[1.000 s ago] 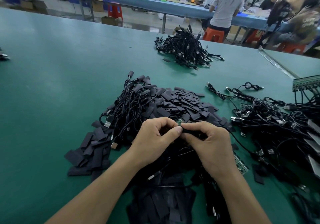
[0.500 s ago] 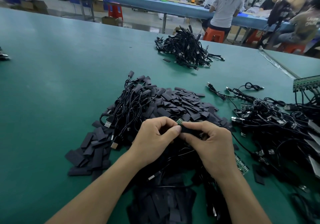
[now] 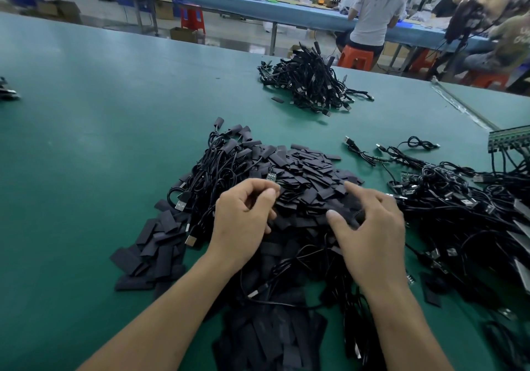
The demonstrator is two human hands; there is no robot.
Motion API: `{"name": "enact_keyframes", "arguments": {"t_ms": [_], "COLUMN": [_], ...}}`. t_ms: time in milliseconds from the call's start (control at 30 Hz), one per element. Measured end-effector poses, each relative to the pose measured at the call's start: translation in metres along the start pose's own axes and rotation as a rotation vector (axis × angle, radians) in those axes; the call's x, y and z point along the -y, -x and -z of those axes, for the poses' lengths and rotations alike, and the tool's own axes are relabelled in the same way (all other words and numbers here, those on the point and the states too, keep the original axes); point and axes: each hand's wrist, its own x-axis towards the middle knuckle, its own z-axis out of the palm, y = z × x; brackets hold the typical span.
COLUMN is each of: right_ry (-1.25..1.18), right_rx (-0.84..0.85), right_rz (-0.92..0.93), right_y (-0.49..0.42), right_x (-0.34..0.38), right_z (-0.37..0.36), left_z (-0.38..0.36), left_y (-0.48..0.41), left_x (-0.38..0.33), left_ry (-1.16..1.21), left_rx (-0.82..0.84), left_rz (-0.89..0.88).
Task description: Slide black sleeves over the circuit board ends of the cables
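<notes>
Green matting covers the long table (image 3: 86, 141), with a second bench and seated workers behind it. On your near left lies a spill of flat black sleeves (image 3: 155, 244), beside a tangle of cables (image 3: 218, 169).

Your left hand (image 3: 243, 221) hangs over that tangle. Its fingers (image 3: 255, 184) are curled in, with thumb and forefinger closed narrow on the lower end of a small circuit board (image 3: 271, 176). The bare board pokes up just past your fingertip, with no sleeve on it yet.

Right of it rises the main heap of sleeves (image 3: 309, 175). Your right hand (image 3: 372, 227) reaches over this heap, its fingers (image 3: 358, 191) loose and the thumb set wide of the forefinger. A blurred dark piece sits under them, but it is not clear that you have hold of it. Further right is the pile of cables (image 3: 459, 198) that still seem to need doing.

You look to be between units, with the board ready and a sleeve still to fetch. Next, pick a single sleeve cleanly from the heap and pinch its edges so the mouth opens. Then bring it to the board and line the two up before pushing, because a flat sleeve will likely snag on the board's corners.
</notes>
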Motion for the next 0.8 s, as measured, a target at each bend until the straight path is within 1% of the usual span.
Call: {"name": "enact_keyframes", "arguments": {"t_ms": [67,133,200,233,367,433,667,733,800], "right_ry": [0.006,-0.016,0.026,0.058,0.177,0.160,0.008,-0.063,-0.149], "right_rx": [0.039,0.156,0.296,0.339,0.403,0.398,0.210,0.150,0.142], "right_rz": [0.022,0.076,0.094,0.088,0.061,0.051,0.104,0.120,0.136], "right_y": [0.002,0.004,0.007,0.008,0.008,0.008,0.007,0.005,0.004], "right_x": [0.002,0.008,0.012,0.012,0.012,0.012,0.004,0.005,0.006], "right_z": [0.002,0.000,-0.003,-0.004,-0.007,-0.008,-0.013,-0.014,-0.013], "left_z": [0.000,-0.001,-0.002,-0.001,-0.002,-0.001,0.000,0.000,0.001], "left_y": [0.000,0.000,0.000,0.000,0.000,0.000,0.000,0.000,0.001], "left_x": [0.001,0.001,0.001,0.001,0.001,0.002,0.003,0.003,0.002], "left_ry": [0.038,0.032,0.023,0.025,0.011,0.002,-0.030,-0.043,-0.055], "left_rx": [-0.010,-0.003,-0.005,-0.006,0.003,0.008,0.032,0.044,0.064], "left_rz": [0.010,0.008,0.006,0.008,0.007,0.002,-0.011,-0.019,-0.037]}}
